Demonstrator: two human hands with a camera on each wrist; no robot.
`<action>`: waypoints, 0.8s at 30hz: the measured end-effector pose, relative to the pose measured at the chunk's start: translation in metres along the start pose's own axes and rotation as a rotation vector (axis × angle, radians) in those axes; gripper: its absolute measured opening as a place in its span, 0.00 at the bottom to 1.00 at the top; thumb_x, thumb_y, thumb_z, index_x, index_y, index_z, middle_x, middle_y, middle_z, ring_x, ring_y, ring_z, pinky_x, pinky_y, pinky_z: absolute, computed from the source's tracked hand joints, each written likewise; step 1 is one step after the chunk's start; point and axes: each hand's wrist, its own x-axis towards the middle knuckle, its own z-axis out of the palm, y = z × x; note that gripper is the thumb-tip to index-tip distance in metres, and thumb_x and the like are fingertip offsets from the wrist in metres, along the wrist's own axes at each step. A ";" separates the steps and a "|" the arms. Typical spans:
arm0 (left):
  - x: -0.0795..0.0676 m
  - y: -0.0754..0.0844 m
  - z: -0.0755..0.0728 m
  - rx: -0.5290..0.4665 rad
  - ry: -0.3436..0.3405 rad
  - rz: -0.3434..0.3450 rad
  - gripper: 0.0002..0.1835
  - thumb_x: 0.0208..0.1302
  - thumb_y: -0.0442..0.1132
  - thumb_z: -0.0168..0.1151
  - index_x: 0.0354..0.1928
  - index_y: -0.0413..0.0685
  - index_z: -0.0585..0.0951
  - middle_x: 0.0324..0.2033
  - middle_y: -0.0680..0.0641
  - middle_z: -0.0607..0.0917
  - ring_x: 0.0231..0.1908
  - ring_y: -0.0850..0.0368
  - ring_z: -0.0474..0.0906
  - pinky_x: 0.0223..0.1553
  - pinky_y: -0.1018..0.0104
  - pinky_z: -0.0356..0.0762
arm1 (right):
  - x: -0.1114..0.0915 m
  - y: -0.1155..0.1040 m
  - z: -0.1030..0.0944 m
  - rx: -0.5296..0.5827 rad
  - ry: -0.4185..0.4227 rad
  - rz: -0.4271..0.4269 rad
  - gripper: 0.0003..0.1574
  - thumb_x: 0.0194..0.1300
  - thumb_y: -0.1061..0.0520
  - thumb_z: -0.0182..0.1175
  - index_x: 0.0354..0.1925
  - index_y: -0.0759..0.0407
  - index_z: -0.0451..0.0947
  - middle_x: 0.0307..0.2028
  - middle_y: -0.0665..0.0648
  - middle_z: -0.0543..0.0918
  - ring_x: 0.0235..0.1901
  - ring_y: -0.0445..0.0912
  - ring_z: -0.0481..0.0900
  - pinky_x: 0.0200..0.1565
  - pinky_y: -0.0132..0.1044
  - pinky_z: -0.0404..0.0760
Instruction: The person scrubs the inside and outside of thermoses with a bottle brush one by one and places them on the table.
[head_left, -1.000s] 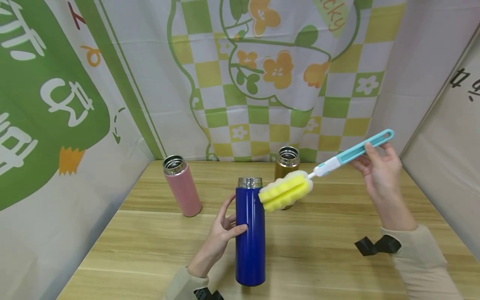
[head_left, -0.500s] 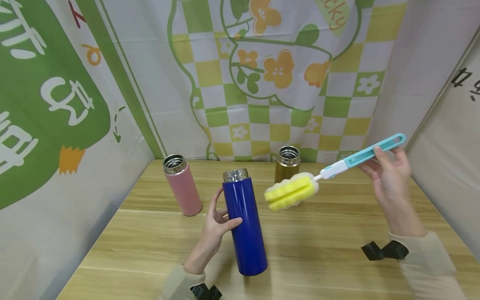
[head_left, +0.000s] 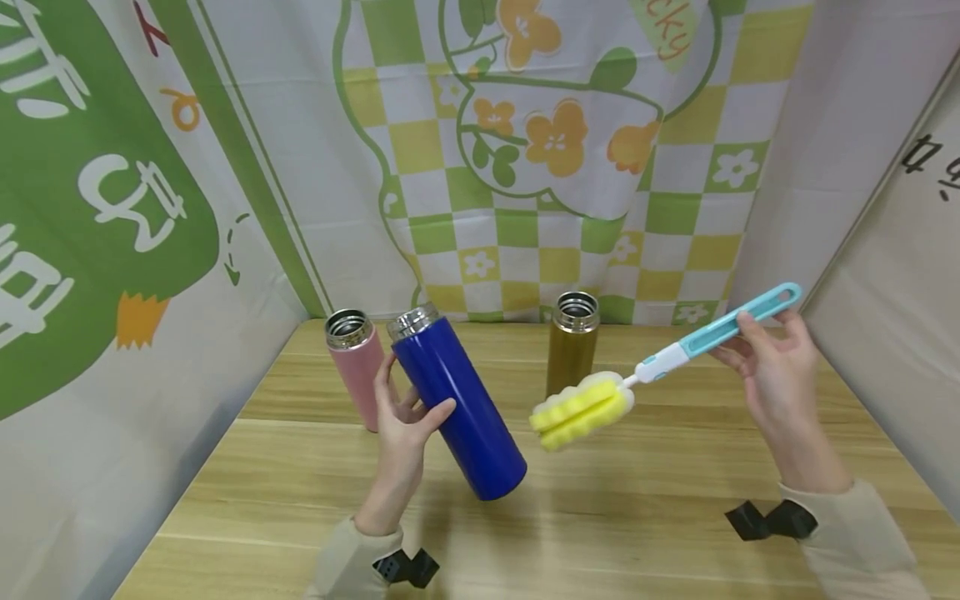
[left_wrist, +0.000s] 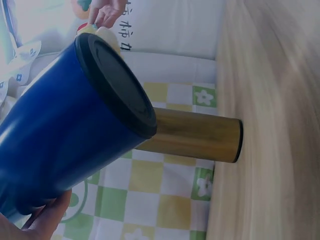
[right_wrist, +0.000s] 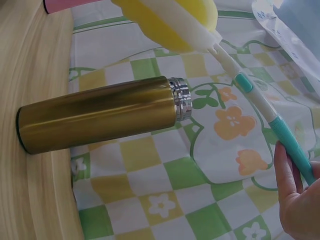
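Note:
My left hand (head_left: 405, 429) grips a blue thermos bottle (head_left: 463, 408) around its upper body. The bottle is lidless and tilted, its steel mouth up to the left and its base off the table; the dark base (left_wrist: 122, 82) shows in the left wrist view. My right hand (head_left: 780, 375) holds a bottle brush by its light-blue handle (head_left: 742, 318). The brush's yellow-and-white sponge head (head_left: 583, 410) hangs in the air to the right of the blue bottle, apart from it. In the right wrist view, fingers (right_wrist: 285, 170) lie against the handle.
A pink thermos (head_left: 354, 367) stands at the back left, partly behind my left hand and the blue bottle. Farther right stands a gold thermos (head_left: 570, 354), also without a lid. The wooden table (head_left: 675, 492) ends at a patterned cloth backdrop (head_left: 517, 225).
The blue bottle has gone from upright to tilted, lifted and carried left toward the pink one. The brush has shifted slightly right and away from the bottle, its sponge head now lower.

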 end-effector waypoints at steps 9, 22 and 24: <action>0.004 0.008 0.004 -0.002 0.128 0.029 0.46 0.47 0.20 0.58 0.64 0.61 0.49 0.49 0.37 0.71 0.43 0.48 0.76 0.42 0.59 0.75 | -0.008 0.007 -0.003 -0.070 -0.015 0.006 0.19 0.57 0.69 0.54 0.46 0.65 0.61 0.27 0.60 0.82 0.26 0.48 0.82 0.33 0.39 0.79; 0.005 0.013 0.007 -0.022 0.135 0.053 0.47 0.47 0.19 0.57 0.64 0.60 0.48 0.49 0.36 0.71 0.44 0.47 0.75 0.43 0.59 0.74 | -0.014 0.021 0.003 -0.112 -0.022 0.004 0.14 0.58 0.70 0.53 0.43 0.62 0.64 0.25 0.58 0.83 0.25 0.46 0.82 0.32 0.38 0.79; 0.005 0.013 0.007 -0.024 0.131 0.055 0.47 0.47 0.19 0.57 0.64 0.60 0.48 0.49 0.37 0.71 0.45 0.47 0.74 0.44 0.59 0.73 | -0.013 0.021 0.005 -0.136 -0.018 0.005 0.15 0.58 0.69 0.53 0.44 0.62 0.63 0.26 0.57 0.83 0.25 0.46 0.82 0.32 0.38 0.79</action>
